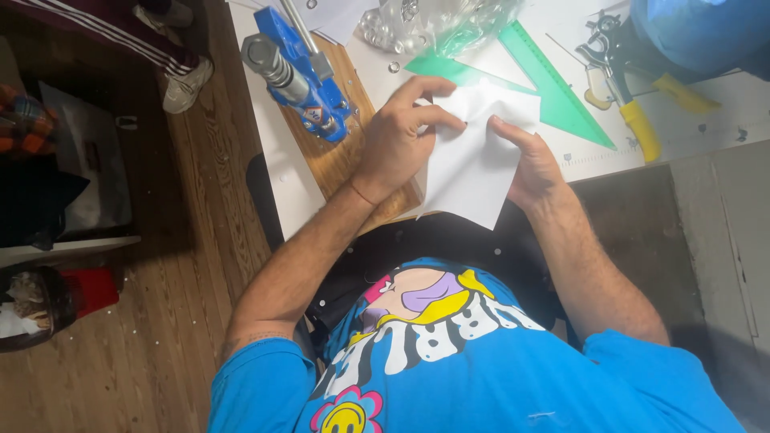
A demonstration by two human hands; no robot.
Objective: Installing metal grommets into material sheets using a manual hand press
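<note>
Both hands pinching white paper sheet (pixel 469 164), left hand (pixel 401 132), right hand (pixel 529 160)

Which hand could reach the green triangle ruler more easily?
Probably the right hand: it holds the white paper just beside the green triangle ruler. The left hand grips the paper's other side, nearer the blue press.

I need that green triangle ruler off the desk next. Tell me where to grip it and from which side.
Probably best to take the green triangle ruler by its long sloping edge on the side toward the yellow-handled punch pliers, coming from above. It lies flat on the white desk, and that edge is bare, while its other end sits under the white paper held by both hands and near the plastic bag.
</note>
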